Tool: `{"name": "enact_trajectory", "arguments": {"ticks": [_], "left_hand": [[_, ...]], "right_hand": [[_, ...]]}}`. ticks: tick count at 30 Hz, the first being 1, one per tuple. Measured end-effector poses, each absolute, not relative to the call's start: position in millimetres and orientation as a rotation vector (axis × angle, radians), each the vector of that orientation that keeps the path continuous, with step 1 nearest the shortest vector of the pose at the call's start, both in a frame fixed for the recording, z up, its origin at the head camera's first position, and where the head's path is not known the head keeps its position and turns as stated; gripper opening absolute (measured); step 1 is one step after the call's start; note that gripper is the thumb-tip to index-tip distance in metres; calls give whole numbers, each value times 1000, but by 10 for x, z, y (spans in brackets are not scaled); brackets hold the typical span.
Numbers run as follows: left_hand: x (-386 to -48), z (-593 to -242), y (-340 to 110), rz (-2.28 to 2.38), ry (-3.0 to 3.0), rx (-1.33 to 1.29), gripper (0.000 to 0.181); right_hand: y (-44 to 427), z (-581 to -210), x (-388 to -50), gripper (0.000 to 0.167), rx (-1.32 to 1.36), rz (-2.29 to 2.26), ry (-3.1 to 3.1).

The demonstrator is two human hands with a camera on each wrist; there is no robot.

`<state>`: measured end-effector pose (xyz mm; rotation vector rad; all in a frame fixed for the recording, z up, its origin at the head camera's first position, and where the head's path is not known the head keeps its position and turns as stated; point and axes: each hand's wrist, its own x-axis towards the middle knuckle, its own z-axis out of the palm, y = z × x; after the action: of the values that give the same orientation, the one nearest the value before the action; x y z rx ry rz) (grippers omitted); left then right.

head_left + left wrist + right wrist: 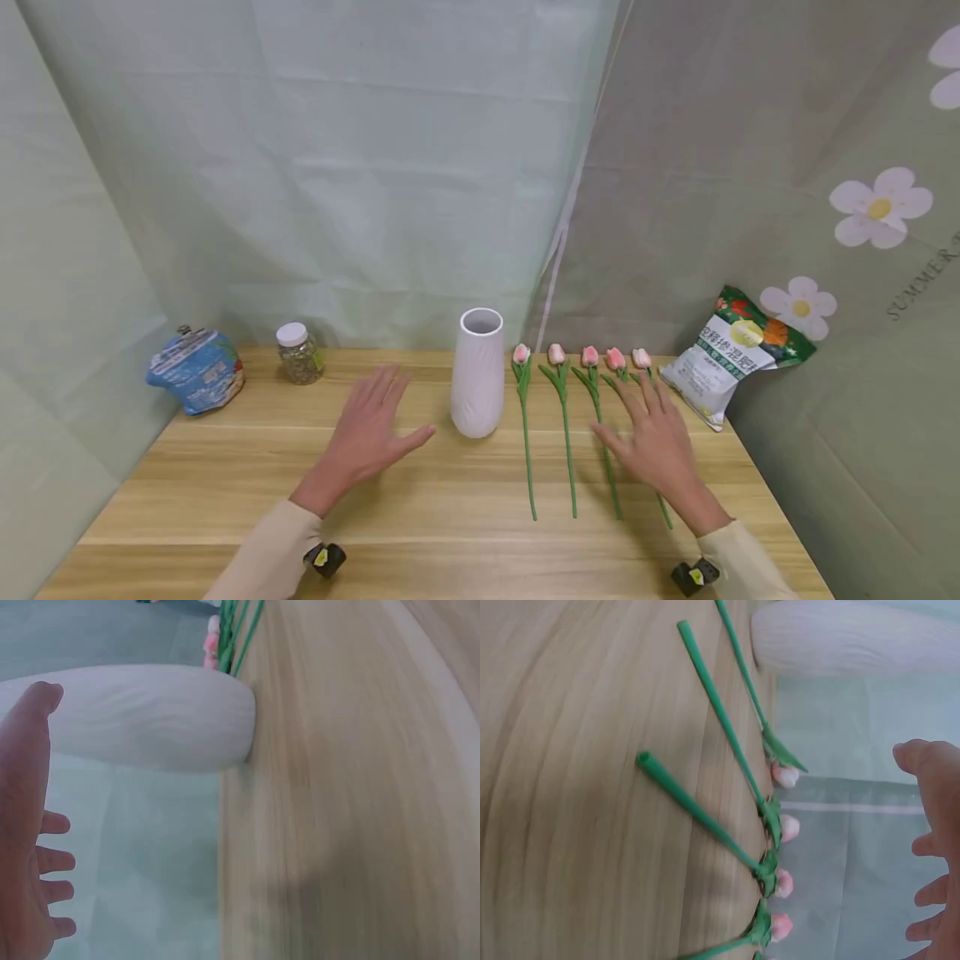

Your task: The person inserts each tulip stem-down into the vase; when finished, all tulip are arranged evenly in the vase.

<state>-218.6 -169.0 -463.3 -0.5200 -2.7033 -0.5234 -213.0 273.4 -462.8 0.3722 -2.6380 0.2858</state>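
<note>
Where tulips (589, 357) lie beside the vase (477, 383), the right hand (657, 437) apparently hovers.

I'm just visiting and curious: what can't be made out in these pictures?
Head view: much of the stems of the two rightmost tulips, hidden by the right grip.
Head view: the label on the jar, too small to read.
Head view: the inner bottom of the vase, hidden by its wall.
Left wrist view: the vase's mouth, cut off by the left edge.

The left grip (369, 433) and right grip (657, 437) were held well apart, with fingers (383, 387) spread and thumbs (416, 438) turned inward.
</note>
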Motion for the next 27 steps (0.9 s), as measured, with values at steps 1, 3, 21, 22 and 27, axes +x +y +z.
{"name": "enact_trajectory", "arguments": {"ticks": [1,3,21,22,27], "left_hand": [[-2194,-4624,-1659,-551,-2698,-525,95],[-2210,-4608,-1597,-611,-2688,-530,95],[-2430,-4530,-1116,-1228,-2704,-370,103],[-2448,-4520,-1100,-1250,-2701,-359,103],[-2540,-4504,-1039,-1404,-2655,-370,96]], "right_hand": [[2759,-4634,-2125,82,381,295,-2624],[2803,-4639,-2108,81,389,327,-2604],[3256,-4730,-2063,70,226,561,-2662],[3286,-4739,-2074,69,212,572,-2670],[3417,-4798,-2111,66,142,593,-2693]]}}
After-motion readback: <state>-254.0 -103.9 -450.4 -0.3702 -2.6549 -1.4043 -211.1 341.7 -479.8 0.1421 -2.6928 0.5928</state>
